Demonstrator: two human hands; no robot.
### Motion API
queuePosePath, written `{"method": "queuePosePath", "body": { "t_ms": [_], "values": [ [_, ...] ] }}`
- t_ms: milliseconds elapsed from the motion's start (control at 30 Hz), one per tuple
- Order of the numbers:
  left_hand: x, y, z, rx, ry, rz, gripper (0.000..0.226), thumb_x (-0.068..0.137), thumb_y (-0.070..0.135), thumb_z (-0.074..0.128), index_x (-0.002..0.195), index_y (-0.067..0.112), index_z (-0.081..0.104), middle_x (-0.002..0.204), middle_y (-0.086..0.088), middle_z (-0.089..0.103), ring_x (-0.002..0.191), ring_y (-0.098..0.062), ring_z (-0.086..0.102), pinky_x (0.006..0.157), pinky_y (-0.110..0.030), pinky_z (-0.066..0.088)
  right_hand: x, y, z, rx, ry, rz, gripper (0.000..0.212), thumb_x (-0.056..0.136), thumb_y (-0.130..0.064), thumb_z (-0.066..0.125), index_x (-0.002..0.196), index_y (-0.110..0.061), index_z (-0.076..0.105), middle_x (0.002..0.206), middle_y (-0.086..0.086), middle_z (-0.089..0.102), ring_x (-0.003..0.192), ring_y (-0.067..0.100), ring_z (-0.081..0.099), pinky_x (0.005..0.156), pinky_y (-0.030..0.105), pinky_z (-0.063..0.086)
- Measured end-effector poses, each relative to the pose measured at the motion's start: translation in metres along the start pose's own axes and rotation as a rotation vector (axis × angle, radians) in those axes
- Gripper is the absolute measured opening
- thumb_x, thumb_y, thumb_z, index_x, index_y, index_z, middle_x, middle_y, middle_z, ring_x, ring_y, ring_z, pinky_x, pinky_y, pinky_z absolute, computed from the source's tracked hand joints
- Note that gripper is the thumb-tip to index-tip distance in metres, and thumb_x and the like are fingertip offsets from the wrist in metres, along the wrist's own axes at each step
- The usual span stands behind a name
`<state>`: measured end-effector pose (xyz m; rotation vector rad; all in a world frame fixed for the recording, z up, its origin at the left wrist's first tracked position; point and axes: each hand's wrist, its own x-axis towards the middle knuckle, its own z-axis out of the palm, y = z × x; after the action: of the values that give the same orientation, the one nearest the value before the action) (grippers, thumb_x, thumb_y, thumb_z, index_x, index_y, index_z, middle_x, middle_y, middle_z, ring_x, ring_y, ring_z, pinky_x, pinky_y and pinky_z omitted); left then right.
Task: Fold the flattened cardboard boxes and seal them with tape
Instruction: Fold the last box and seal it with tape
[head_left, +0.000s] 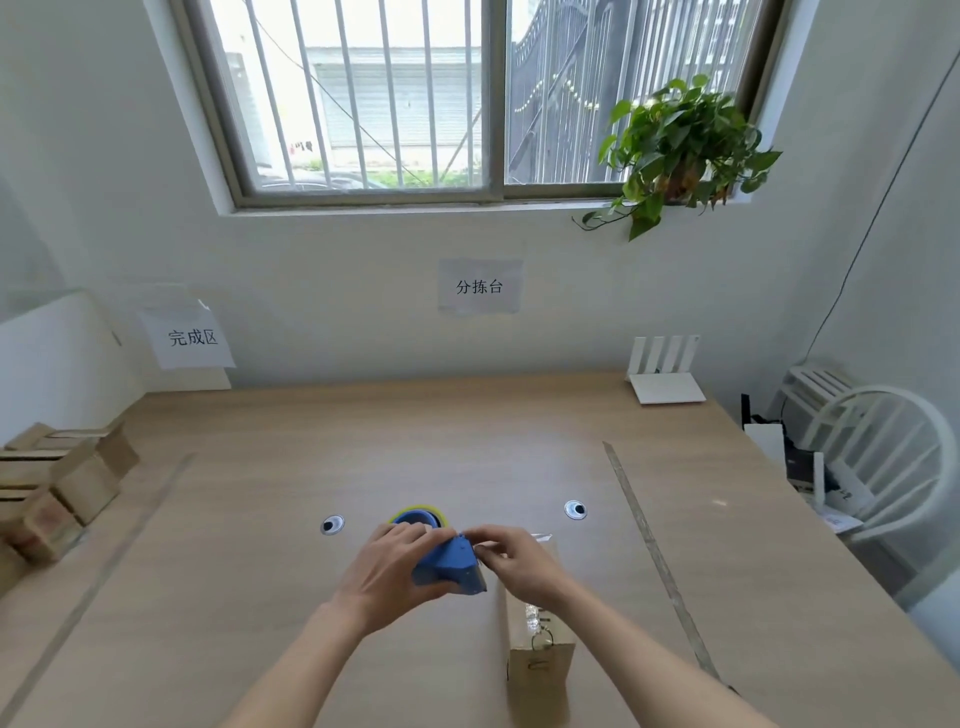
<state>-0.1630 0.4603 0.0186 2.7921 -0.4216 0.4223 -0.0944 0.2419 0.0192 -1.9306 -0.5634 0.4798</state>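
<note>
Fingers of the left hand (392, 566) curl around a blue tape dispenser (451, 566) and grip it above the table (311, 441). At the dispenser's front edge the right hand (511, 561) pinches something with thumb and fingertips; it looks like the tape end, but I cannot tell for sure. Just right of the dispenser a folded box (537, 654) stands on the table, under the right wrist. Far left of the dispenser, at the table edge, lies a pile of boxes (57, 488). Well right of it lies a long ruler (657, 556).
</note>
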Motion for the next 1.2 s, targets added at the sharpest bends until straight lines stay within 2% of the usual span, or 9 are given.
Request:
{"method": "queuePosePath", "body": {
  "t_ms": [200,367,433,600,700,800,933,1067,1200],
  "values": [
    [-0.003,-0.002,-0.001,0.008,-0.035,0.045,0.057,0.079,0.073,0.060,0.127,0.045,0.048,0.101,0.022,0.062,0.098,-0.005,0.061,0.090,-0.018,0.031,-0.004,0.006,-0.001,0.008,0.064,-0.003,0.031,0.101,-0.009,0.054,0.122,-0.022,0.071,0.121,-0.007,0.068,0.104,0.010,0.068,0.092,0.022,0.053],
    [-0.003,-0.001,-0.003,0.011,-0.032,0.051,0.056,0.080,0.075,0.058,0.126,0.044,0.048,0.101,0.023,0.062,0.097,-0.005,0.060,0.090,-0.018,0.031,-0.013,0.004,-0.004,0.117,0.059,0.054,0.025,0.102,-0.006,0.051,0.105,-0.018,0.073,0.099,0.003,0.074,0.085,0.011,0.065,0.080,0.022,0.054],
    [-0.002,0.001,-0.004,0.007,-0.031,0.057,0.056,0.080,0.075,0.057,0.125,0.045,0.048,0.100,0.023,0.062,0.096,-0.004,0.060,0.090,-0.018,0.031,-0.017,0.001,-0.004,0.137,0.038,0.078,0.032,0.102,-0.003,0.046,0.101,-0.020,0.074,0.097,-0.002,0.074,0.086,0.010,0.065,0.080,0.022,0.054],
    [0.001,0.002,-0.005,-0.005,-0.027,0.055,0.056,0.079,0.075,0.058,0.125,0.045,0.048,0.099,0.023,0.062,0.096,-0.005,0.059,0.089,-0.017,0.030,-0.021,-0.003,-0.010,0.223,-0.006,0.168,0.042,0.093,-0.002,0.037,0.107,-0.009,0.076,0.109,0.008,0.076,0.093,0.012,0.067,0.094,0.031,0.054],
    [0.002,0.003,-0.004,-0.003,-0.038,0.045,0.057,0.078,0.074,0.058,0.126,0.044,0.049,0.099,0.022,0.062,0.096,-0.004,0.059,0.087,-0.017,0.030,-0.023,-0.003,-0.012,0.218,-0.017,0.140,0.037,0.084,-0.016,0.050,0.108,-0.014,0.078,0.107,0.002,0.077,0.095,0.010,0.069,0.094,0.031,0.055],
    [0.004,0.003,0.000,0.012,-0.053,0.049,0.057,0.079,0.074,0.058,0.127,0.044,0.050,0.101,0.022,0.062,0.097,-0.004,0.059,0.086,-0.016,0.028,-0.026,0.002,-0.014,0.164,-0.011,0.074,0.029,0.083,-0.014,0.068,0.110,-0.012,0.078,0.104,0.003,0.078,0.099,0.016,0.073,0.089,0.028,0.058],
    [0.004,0.004,0.006,0.022,-0.080,0.043,0.059,0.079,0.077,0.054,0.128,0.044,0.050,0.101,0.021,0.062,0.099,-0.004,0.059,0.085,-0.017,0.032,-0.027,0.013,-0.015,0.163,0.014,0.034,0.032,0.078,-0.017,0.073,0.109,-0.008,0.078,0.102,0.009,0.077,0.093,0.022,0.074,0.082,0.032,0.059],
    [0.006,0.008,0.010,0.021,-0.109,0.042,0.060,0.080,0.075,0.052,0.132,0.044,0.048,0.102,0.019,0.063,0.098,-0.005,0.060,0.084,-0.019,0.034,-0.028,0.024,-0.014,0.142,0.015,0.027,0.032,0.078,-0.021,0.076,0.109,-0.010,0.078,0.102,0.009,0.077,0.098,0.032,0.073,0.087,0.039,0.060],
    [0.007,0.012,0.014,0.023,-0.148,0.023,0.064,0.082,0.073,0.050,0.141,0.048,0.042,0.102,0.018,0.060,0.096,-0.006,0.059,0.082,-0.019,0.032,-0.027,0.032,-0.015,0.095,0.107,0.073,0.017,0.087,-0.012,0.075,0.103,-0.011,0.080,0.095,0.000,0.078,0.090,0.012,0.074,0.083,0.028,0.058]
  ]
}}
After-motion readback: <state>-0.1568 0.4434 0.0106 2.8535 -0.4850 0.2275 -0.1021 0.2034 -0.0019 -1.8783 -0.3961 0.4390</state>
